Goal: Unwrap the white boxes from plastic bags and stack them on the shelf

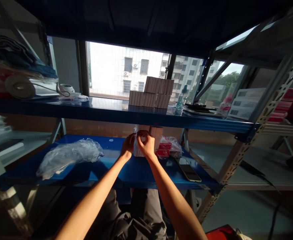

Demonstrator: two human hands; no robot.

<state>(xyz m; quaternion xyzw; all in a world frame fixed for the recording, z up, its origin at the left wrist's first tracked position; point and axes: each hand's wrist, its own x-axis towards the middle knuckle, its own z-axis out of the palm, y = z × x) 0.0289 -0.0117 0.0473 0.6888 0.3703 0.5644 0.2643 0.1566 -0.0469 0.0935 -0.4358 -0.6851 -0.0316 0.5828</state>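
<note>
Close together over the blue lower shelf (111, 151), the left hand (128, 146) and right hand (146, 143) are held at a stack of ridged blocks (157, 136), fingers curled; whether anything is gripped cannot be told. Seen from the hands, red packets (163, 149) in clear plastic (176, 149) are placed at three o'clock, a phone (189, 170) at four and a crumpled plastic bag (71, 156) at nine. More blocks (151, 97) are stacked just past twelve on the upper shelf (106, 108).

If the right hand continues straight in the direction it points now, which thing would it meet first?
The bare right hand would probably first meet the pinkish-brown, block-shaped stack on the glossy blue shelf; whether they already touch is unclear.
</note>
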